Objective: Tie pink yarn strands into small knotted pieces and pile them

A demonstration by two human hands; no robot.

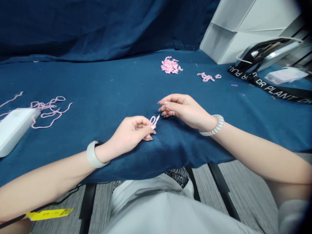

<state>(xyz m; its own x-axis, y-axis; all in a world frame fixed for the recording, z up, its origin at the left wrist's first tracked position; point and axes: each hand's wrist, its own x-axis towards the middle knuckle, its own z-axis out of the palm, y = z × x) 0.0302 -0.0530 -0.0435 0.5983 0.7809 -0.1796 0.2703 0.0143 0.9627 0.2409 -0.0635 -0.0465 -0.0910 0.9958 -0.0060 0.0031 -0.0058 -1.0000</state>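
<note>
The left hand [134,132] pinches the pink yarn loop [157,120] between thumb and finger, above the counter [109,94] near its front edge; the low grip presumably leaves the loop exposed. The right hand [181,110] has loosely curled fingers beside the loop; whether they grip its tip cannot be determined. Loose yarn [44,106], toward the left edge, is partly hidden by the white box [18,130], itself cut off.
</note>
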